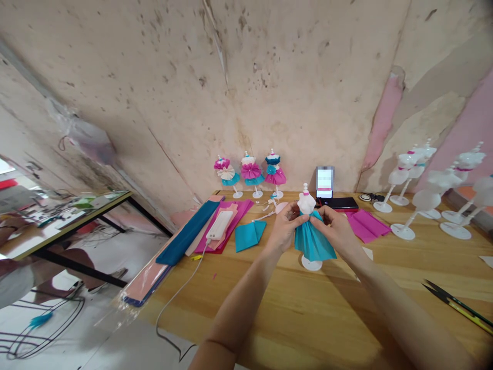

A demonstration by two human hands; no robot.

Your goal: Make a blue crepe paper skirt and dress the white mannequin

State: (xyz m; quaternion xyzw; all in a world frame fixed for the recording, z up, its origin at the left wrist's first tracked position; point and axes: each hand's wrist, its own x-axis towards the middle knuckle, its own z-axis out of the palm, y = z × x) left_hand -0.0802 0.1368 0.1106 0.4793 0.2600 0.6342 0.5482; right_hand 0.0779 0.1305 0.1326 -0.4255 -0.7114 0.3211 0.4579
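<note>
A small white dress form [306, 202] stands upright on the wooden table, with a pink band at its neck. Turquoise crepe paper [315, 241] hangs in pleats from its waist like a skirt. My left hand [287, 226] pinches the paper's top edge at the left of the waist, thumb in front. On the other side, my right hand [333, 226] grips the same edge, thumb pressed to the front. The fingers behind the form are partly hidden. A folded turquoise paper piece [249, 235] lies left of my hands, a magenta piece [367, 225] to the right.
Three dressed forms [252, 173] stand by the wall; several bare white forms [410, 213] are at right. A phone [324, 181] leans at the back. Scissors [458, 306] lie front right. Paper rolls [188, 231] and a cabled power bank [220, 225] lie left. A person sits beyond.
</note>
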